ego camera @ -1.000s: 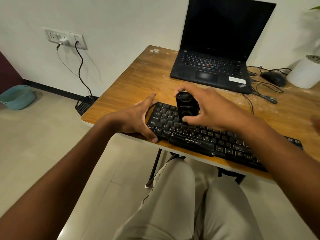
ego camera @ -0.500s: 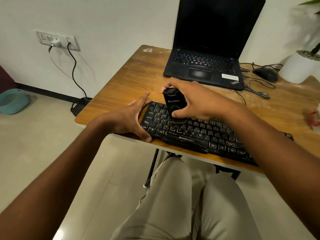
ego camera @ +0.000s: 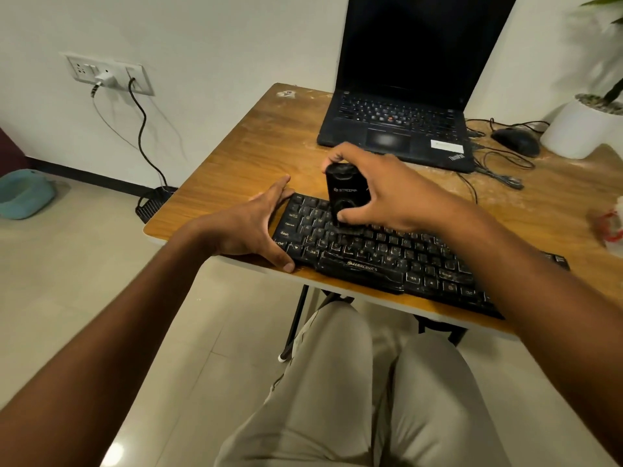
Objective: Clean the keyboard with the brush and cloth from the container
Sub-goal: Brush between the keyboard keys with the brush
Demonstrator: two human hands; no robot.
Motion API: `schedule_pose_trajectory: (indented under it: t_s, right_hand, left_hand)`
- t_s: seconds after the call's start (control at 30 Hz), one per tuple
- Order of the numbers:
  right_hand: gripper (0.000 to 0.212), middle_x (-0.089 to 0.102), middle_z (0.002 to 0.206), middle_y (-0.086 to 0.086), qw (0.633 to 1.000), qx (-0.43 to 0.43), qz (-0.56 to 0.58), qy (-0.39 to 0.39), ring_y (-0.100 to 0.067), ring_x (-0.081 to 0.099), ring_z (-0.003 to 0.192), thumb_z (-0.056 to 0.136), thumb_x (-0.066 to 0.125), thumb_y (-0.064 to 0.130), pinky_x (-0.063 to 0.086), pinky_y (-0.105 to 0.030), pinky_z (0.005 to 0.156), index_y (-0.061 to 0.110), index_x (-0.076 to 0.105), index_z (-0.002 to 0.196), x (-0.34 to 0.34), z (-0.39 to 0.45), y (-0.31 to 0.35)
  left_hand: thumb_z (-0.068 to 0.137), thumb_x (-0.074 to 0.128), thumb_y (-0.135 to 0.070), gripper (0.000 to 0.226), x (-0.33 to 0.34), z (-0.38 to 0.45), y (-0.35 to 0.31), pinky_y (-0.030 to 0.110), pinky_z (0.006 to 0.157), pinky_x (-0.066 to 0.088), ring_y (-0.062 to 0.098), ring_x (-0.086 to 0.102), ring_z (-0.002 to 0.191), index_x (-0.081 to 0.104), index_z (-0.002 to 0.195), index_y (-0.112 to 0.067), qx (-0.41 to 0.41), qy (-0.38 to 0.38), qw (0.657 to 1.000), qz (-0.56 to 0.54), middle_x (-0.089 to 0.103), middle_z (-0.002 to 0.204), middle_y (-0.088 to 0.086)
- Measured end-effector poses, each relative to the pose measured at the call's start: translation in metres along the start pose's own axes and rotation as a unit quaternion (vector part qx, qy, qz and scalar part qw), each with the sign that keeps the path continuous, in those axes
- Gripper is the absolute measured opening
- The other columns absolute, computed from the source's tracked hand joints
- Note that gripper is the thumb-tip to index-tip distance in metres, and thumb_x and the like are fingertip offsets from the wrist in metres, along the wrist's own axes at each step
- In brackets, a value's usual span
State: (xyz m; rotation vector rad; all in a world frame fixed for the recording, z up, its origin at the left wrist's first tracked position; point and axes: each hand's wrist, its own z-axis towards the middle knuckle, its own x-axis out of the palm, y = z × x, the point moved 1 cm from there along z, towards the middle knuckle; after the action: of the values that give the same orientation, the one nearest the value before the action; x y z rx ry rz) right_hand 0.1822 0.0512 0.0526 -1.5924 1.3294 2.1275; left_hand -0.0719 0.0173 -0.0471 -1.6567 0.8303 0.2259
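Right hand [ego camera: 391,193] grips the black brush [ego camera: 345,193] upright on the keyboard [ego camera: 387,261] (left-hand keys), which lies along the bench [ego camera: 236,163] near edge. Left hand [ego camera: 249,227], fingers relaxed, braces the keyboard's left end. Behind stand a laptop [ego camera: 404,129], mouse [ego camera: 515,141] and white pot [ego camera: 580,129].

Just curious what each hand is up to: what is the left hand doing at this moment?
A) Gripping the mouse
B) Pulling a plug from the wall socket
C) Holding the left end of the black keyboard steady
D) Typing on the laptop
C: the left hand rests on the table with thumb and fingers around the left end of the keyboard, while the right hand holds the brush on the keys.
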Motion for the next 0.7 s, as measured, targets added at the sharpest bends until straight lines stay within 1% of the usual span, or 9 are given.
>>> schedule_pose_trajectory:
  t_s: [0.1, 0.17, 0.23, 0.33, 0.4, 0.5, 0.57, 0.63, 0.7]
  right_hand:
    - [0.063, 0.061, 0.107, 0.008, 0.993, -0.021, 0.098, -0.055, -0.007, 0.064, 0.087, 0.081, 0.084, 0.014, 0.054, -0.018, 0.056, 0.036, 0.047, 0.128, 0.024, 0.009, 0.006]
    - [0.062, 0.062, 0.105, 0.009, 0.992, -0.022, 0.112, -0.056, -0.009, 0.066, 0.087, 0.082, 0.084, 0.014, 0.056, -0.019, 0.058, 0.035, 0.048, 0.128, 0.034, 0.010, 0.002]
    - [0.064, 0.062, 0.106, 0.009, 0.996, -0.009, 0.081, -0.026, -0.008, 0.065, 0.089, 0.081, 0.084, 0.015, 0.056, -0.019, 0.060, 0.035, 0.047, 0.130, 0.026, 0.005, -0.004]
    - [0.067, 0.059, 0.108, 0.012, 0.999, 0.016, 0.003, 0.036, -0.005, 0.060, 0.092, 0.081, 0.084, 0.016, 0.051, -0.017, 0.063, 0.035, 0.047, 0.133, 0.001, 0.000, -0.011]
    - [0.068, 0.057, 0.108, 0.013, 0.999, 0.020, -0.019, 0.042, -0.004, 0.058, 0.091, 0.081, 0.084, 0.017, 0.048, -0.018, 0.062, 0.034, 0.046, 0.134, -0.006, 0.000, -0.012]
    - [0.066, 0.060, 0.107, 0.011, 0.998, 0.005, 0.050, -0.033, -0.006, 0.063, 0.089, 0.081, 0.085, 0.016, 0.054, -0.019, 0.057, 0.035, 0.047, 0.131, 0.004, 0.001, -0.007]
    - [0.064, 0.060, 0.108, 0.010, 0.991, -0.006, 0.105, -0.081, -0.007, 0.064, 0.088, 0.081, 0.085, 0.016, 0.055, -0.019, 0.058, 0.034, 0.048, 0.129, 0.017, -0.001, -0.007]
    - [0.063, 0.061, 0.107, 0.008, 0.989, -0.003, 0.117, -0.089, -0.010, 0.066, 0.087, 0.082, 0.085, 0.016, 0.057, -0.021, 0.059, 0.035, 0.047, 0.129, 0.026, -0.006, -0.013]
    - [0.063, 0.063, 0.105, 0.006, 0.993, 0.009, 0.094, -0.075, -0.011, 0.067, 0.086, 0.082, 0.085, 0.017, 0.059, -0.023, 0.059, 0.036, 0.047, 0.129, 0.023, -0.015, -0.021]
  left_hand:
    - [0.035, 0.105, -0.049, 0.167, 0.000, 0.000, 0.000, 0.047, 0.117, 0.043, 0.022, 0.042, 0.141, -0.008, 0.158, -0.054, 0.001, 0.000, 1.000, 0.000, 0.027, 0.164, -0.002]
    - [0.035, 0.105, -0.050, 0.166, -0.001, -0.001, 0.000, 0.047, 0.117, 0.043, 0.023, 0.042, 0.141, -0.008, 0.158, -0.055, -0.001, 0.001, 1.000, 0.004, 0.027, 0.164, -0.001]
    - [0.036, 0.105, -0.051, 0.166, -0.001, 0.000, 0.000, 0.047, 0.119, 0.040, 0.022, 0.038, 0.144, -0.008, 0.158, -0.054, -0.001, 0.004, 1.000, 0.007, 0.023, 0.166, -0.003]
    - [0.034, 0.105, -0.053, 0.167, -0.001, 0.002, 0.002, 0.049, 0.120, 0.039, 0.022, 0.035, 0.147, -0.007, 0.158, -0.054, 0.000, 0.002, 1.000, 0.005, 0.021, 0.168, -0.006]
    - [0.034, 0.105, -0.053, 0.167, -0.001, 0.001, 0.002, 0.049, 0.120, 0.039, 0.023, 0.035, 0.148, -0.007, 0.158, -0.055, -0.002, 0.003, 1.000, 0.006, 0.021, 0.168, -0.006]
    - [0.035, 0.105, -0.053, 0.167, -0.001, 0.002, 0.002, 0.049, 0.120, 0.038, 0.023, 0.034, 0.148, -0.007, 0.158, -0.055, -0.002, 0.003, 1.000, 0.010, 0.020, 0.168, -0.006]
    - [0.035, 0.105, -0.053, 0.166, -0.001, 0.001, 0.002, 0.049, 0.119, 0.040, 0.023, 0.036, 0.146, -0.007, 0.157, -0.056, -0.004, 0.003, 1.000, 0.010, 0.022, 0.167, -0.005]
    - [0.035, 0.105, -0.052, 0.165, -0.001, 0.001, 0.002, 0.049, 0.119, 0.040, 0.023, 0.036, 0.146, -0.006, 0.157, -0.057, -0.006, 0.002, 1.000, 0.008, 0.021, 0.167, -0.005]
    - [0.035, 0.105, -0.051, 0.165, -0.001, 0.002, 0.003, 0.048, 0.119, 0.039, 0.022, 0.036, 0.146, -0.006, 0.157, -0.057, -0.003, 0.005, 1.000, 0.004, 0.020, 0.168, -0.008]
